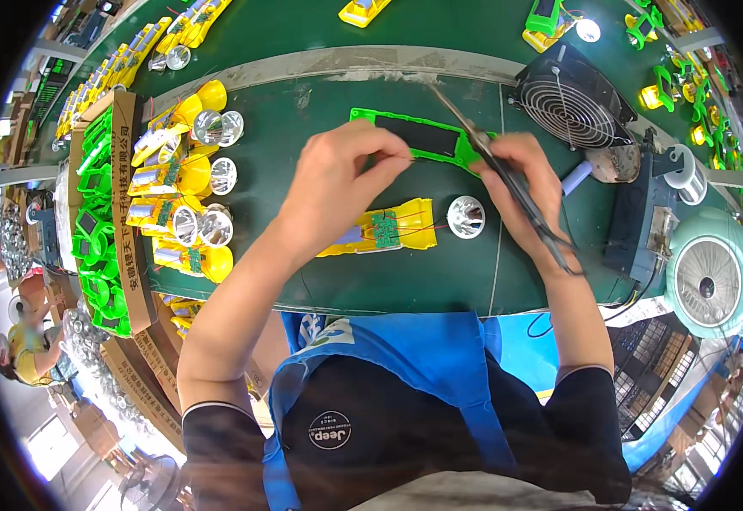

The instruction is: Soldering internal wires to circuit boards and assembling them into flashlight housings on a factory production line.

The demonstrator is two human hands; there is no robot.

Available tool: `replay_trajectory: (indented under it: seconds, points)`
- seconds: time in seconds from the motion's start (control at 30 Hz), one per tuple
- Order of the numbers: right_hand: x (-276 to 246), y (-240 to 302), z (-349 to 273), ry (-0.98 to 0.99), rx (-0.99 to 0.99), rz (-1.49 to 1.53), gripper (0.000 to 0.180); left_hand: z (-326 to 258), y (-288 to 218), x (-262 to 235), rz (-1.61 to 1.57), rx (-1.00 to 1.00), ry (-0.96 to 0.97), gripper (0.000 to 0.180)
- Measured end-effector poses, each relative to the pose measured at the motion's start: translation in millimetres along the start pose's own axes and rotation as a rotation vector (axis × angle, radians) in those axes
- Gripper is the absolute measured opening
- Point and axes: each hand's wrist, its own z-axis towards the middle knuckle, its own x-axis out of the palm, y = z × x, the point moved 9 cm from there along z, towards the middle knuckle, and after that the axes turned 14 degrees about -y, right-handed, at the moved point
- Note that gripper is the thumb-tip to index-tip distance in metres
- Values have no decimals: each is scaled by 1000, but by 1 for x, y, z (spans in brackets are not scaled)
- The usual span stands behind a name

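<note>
My left hand [337, 175] is closed in a pinch at the near edge of a bright green plastic frame [363, 113] with a dark panel [422, 134]. What lies between its fingertips is too small to make out. Around a long, slender plier-like tool [518, 183] with dark handles, the fingers of my right hand [531, 175] are closed at the frame's right end. The tool's narrow tip points away to the upper left. Just nearer to me lies a yellow lamp housing [418, 226] with a green circuit board; thin wires run to a silvery reflector [466, 217].
Yellow housings with reflectors [215, 227] are stacked left, beside a cardboard box [124, 213] of green frames. A black fan [571, 98], a soldering iron [588, 170], a solder spool [686, 175] and a pale green fan [708, 277] stand right. More lamp parts line the far side.
</note>
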Motion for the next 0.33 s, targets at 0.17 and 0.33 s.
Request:
replay_trajectory:
  seconds: [0.17, 0.33]
  points:
    - [-25, 18, -20, 99, -17, -31, 30, -5, 15, -17, 45, -52, 75, 8]
    - [-30, -23, -34, 8, 652, 210, 36, 19, -4, 1, 420, 486, 207, 12]
